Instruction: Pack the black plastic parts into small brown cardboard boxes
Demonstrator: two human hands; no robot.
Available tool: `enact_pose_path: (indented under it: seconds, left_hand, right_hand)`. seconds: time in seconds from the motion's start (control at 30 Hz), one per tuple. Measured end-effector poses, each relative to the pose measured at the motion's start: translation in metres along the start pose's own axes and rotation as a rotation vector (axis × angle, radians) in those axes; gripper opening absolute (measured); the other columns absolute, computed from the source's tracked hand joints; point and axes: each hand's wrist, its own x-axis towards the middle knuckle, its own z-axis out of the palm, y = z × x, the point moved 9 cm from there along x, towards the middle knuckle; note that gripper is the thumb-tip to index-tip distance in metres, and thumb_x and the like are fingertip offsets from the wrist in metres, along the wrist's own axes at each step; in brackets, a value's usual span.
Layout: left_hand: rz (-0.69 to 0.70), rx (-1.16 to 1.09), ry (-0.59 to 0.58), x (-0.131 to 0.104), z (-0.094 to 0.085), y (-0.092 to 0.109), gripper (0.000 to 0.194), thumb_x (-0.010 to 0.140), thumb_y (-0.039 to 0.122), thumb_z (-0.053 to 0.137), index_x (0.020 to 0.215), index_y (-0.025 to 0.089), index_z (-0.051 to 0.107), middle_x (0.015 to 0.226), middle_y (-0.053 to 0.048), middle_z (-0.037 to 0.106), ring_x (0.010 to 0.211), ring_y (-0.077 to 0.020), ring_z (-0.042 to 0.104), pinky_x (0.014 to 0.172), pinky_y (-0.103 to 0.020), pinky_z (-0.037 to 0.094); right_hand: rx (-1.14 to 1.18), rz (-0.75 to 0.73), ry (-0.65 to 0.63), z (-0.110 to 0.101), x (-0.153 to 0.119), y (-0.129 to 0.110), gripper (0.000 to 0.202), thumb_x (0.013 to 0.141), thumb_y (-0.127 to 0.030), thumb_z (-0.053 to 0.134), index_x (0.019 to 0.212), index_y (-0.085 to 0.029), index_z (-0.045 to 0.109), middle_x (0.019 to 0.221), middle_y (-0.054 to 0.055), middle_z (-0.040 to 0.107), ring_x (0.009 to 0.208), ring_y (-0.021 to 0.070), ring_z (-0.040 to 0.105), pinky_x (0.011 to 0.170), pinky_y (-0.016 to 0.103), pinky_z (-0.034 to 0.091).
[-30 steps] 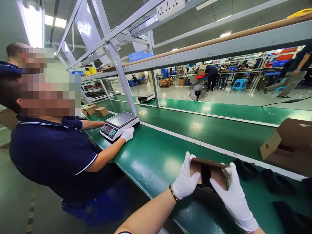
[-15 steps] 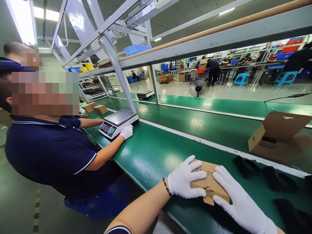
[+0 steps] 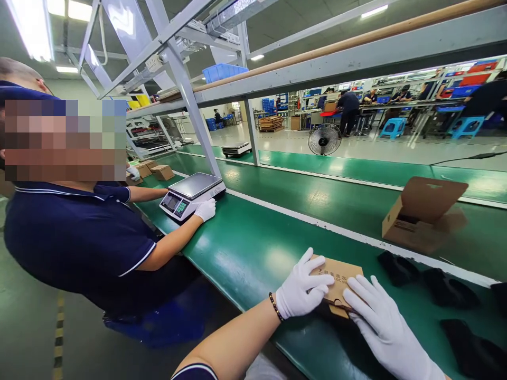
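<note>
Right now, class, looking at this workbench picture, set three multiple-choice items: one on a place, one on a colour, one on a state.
1. Where does the small cardboard box lie?
A. on the green belt
B. on the scale
C. on the floor

2. What colour are the gloves on the left hand and right hand?
A. blue
B. white
C. black

3. How is the open carton on the far belt?
A. taped shut
B. crushed flat
C. lid flap raised

Answers: 1 A, the green belt lies under it; 2 B, both gloves are white; 3 C, its flap stands up.
</note>
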Motion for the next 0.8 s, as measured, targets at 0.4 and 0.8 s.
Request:
enact_pose_path:
  seconds: [0.4,0.8]
  left_hand:
    - [-0.205,-0.260,0.061,-0.016,0.014,-0.024,0.061,0.085,0.029,0.055,0.141,0.023,0.032,0.153,-0.015,0.022,0.141,-0.0310,0.027,0.113,-0.054,0.031]
    - [-0.114,-0.271,0.120,-0.010,0.005,-0.016,0.058,0.088,0.033,0.053,0.140,0.026,0.030,0.143,-0.013,0.033,0.134,-0.0290,0.036,0.110,-0.051,0.035]
  right_hand:
    - [0.219,0.213,0.044,-0.029,0.023,-0.023,0.016,0.093,-0.031,0.051,0.089,-0.023,0.064,0.094,0.002,0.069,0.084,0.0133,0.067,0.079,0.019,0.055]
    - [-0.140,-0.049,0.189,0.004,0.024,-0.035,0.024,0.087,-0.018,0.059,0.108,-0.009,0.057,0.100,0.015,0.065,0.094,0.0251,0.062,0.091,0.051,0.050]
